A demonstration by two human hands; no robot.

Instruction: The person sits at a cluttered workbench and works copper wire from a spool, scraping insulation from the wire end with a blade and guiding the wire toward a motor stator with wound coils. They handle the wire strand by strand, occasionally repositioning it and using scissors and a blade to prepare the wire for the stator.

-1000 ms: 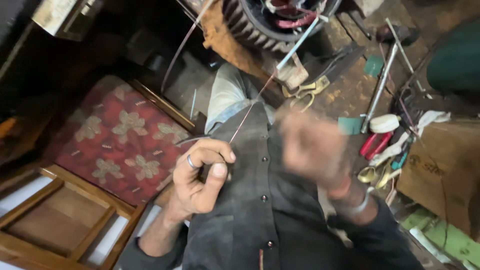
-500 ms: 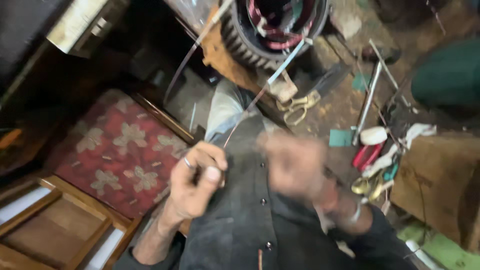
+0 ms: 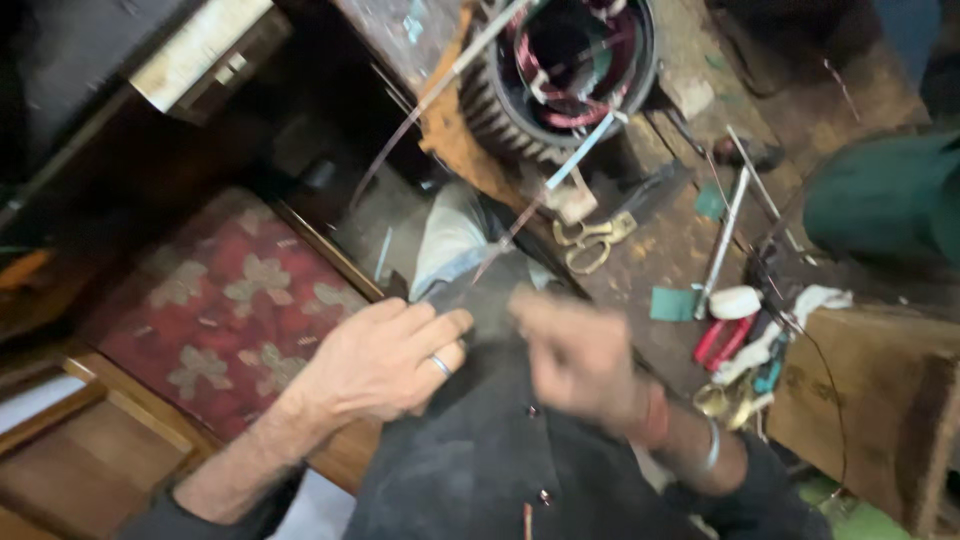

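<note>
Resting palm-down on the dark shirt (image 3: 470, 450), the left hand (image 3: 385, 355) has its fingers stretched flat, gripping nothing. The right hand (image 3: 580, 355) is blurred just beside it; its grip cannot be told. A thin wire (image 3: 505, 243) runs from between them up to the motor (image 3: 560, 80). Scissors (image 3: 592, 240) lie near it on the bench (image 3: 650, 250).

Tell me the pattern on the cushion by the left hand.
The cushion is red with pale beige flowers, clearest in the head view, left of the left hand.

ahead: motor stator (image 3: 560, 80), scissors (image 3: 592, 240) | left: cushion (image 3: 230, 300) open
</note>
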